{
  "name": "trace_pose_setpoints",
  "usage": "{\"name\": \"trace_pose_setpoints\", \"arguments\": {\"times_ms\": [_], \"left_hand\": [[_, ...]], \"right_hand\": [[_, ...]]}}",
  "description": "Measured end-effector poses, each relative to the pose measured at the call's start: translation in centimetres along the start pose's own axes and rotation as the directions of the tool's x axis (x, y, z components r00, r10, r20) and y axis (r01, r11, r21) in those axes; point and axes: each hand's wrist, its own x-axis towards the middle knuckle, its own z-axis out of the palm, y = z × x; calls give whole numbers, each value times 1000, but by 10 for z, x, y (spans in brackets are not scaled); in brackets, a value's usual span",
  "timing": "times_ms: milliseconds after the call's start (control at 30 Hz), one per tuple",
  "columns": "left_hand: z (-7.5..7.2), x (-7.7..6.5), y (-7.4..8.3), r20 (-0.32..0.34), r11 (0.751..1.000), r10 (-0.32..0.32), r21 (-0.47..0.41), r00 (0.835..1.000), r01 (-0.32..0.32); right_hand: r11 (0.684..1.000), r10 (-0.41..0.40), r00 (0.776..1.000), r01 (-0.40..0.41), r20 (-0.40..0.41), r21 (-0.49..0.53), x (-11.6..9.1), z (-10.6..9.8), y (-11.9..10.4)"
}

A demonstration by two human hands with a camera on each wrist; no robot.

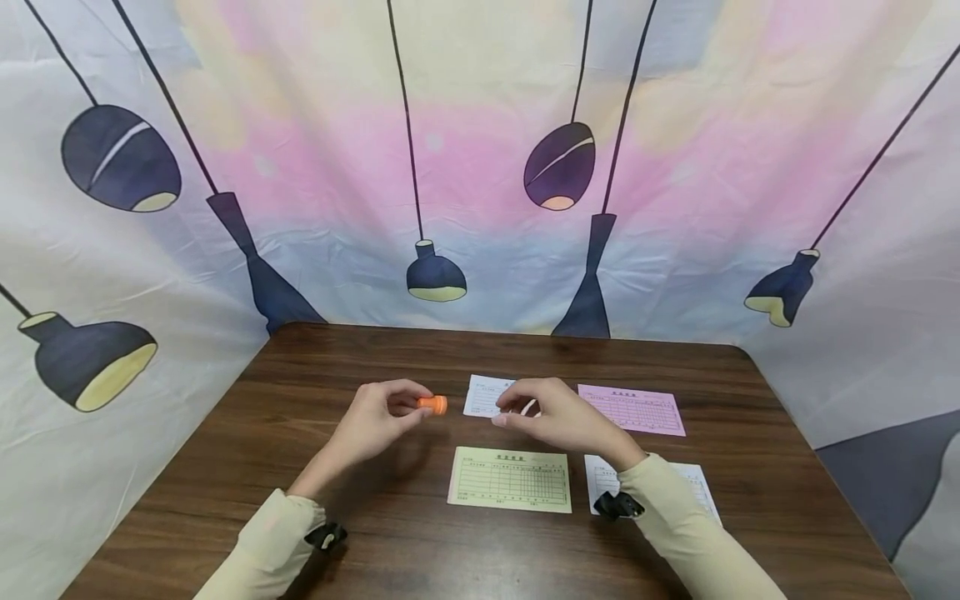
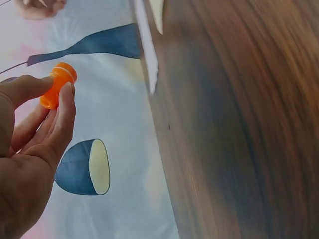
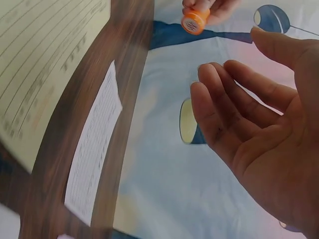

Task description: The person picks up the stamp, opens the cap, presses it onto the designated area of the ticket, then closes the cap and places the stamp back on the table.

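My left hand [image 1: 372, 422] pinches a small orange stamp [image 1: 433, 405] between thumb and fingertips, raised above the table. In the left wrist view, the stamp [image 2: 64, 74] has a waisted, rounded body. Its round end, turned to the right wrist camera, carries a dark print too small to read. Nothing lies in my right hand [image 1: 558, 414], which hovers with loosely bent fingers, the thumb apart from them. Beneath its fingertips is a white printed slip [image 1: 482, 394], partly covered from the head view. A pale yellow slip [image 1: 510, 479] lies nearer me, between the two forearms.
On the brown wooden table [image 1: 360, 533], a pink slip [image 1: 630, 408] lies at the back right. Another white slip [image 1: 697, 483] is partly hidden under my right forearm. A cloth backdrop [image 1: 480, 167] with printed lamps hangs behind the table and along its sides.
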Motion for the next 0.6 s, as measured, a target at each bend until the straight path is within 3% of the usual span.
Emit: {"name": "trace_pose_setpoints", "arguments": {"times_ms": [233, 400, 600], "left_hand": [[-4, -7, 8, 27, 976, -93, -195, 995, 97], [-4, -11, 13, 31, 962, -96, -256, 995, 100], [-3, -16, 15, 33, 946, -86, -312, 996, 92]], "right_hand": [[992, 12, 998, -5, -56, 128, 15, 18, -4], [976, 8, 997, 10, -83, 218, 22, 30, -6], [938, 62, 995, -30, -83, 345, 28, 40, -11]]}}
